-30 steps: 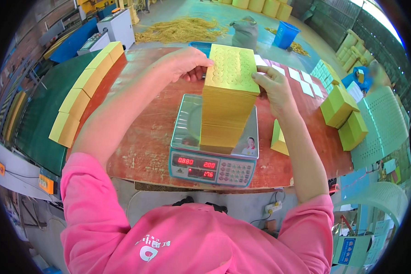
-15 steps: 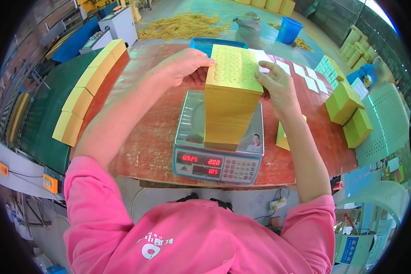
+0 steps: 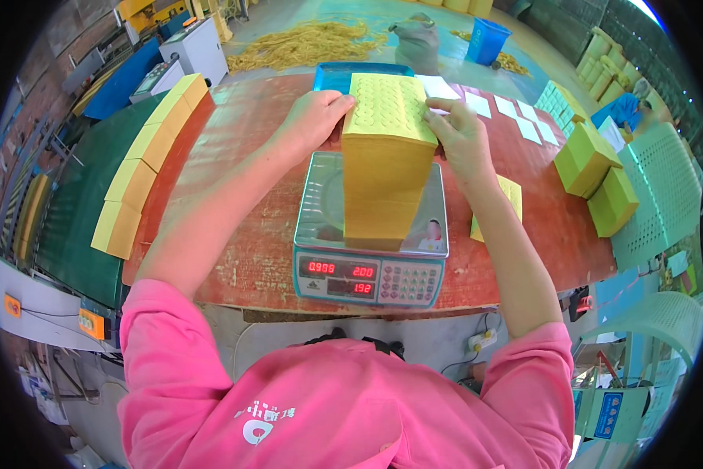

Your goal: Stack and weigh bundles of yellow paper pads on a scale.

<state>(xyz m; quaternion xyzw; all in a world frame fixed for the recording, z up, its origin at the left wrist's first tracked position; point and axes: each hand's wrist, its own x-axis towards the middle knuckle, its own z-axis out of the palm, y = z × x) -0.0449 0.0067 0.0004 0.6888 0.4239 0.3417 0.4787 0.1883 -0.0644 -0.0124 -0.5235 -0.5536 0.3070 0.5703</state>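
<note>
A tall stack of yellow paper sheets (image 3: 387, 180), its top sheet embossed with rows of round marks, stands on the metal plate of a digital scale (image 3: 312, 223) with lit red digits. My left hand (image 3: 314, 119) holds the stack's upper left edge, the thumb at the top corner and the other fingers mostly hidden behind the wrist side. At the upper right edge, my right hand (image 3: 462, 139) grips with its fingers bent against the paper. Partly covered by my right forearm, a smaller yellow paper block (image 3: 508, 202) lies on the red table.
The worn red table (image 3: 238, 195) carries white sheets (image 3: 516, 117) and yellow blocks (image 3: 590, 168) at right. Behind the stack lies a blue tray (image 3: 332, 78). More yellow blocks (image 3: 130, 185) line the green surface (image 3: 74, 180) at left. A person (image 3: 621, 109) is at far right.
Both hands stay at the top of the stack, with the left-hand fingers less visible now. The scale's lit digits have changed. The whole view has shifted slightly.
</note>
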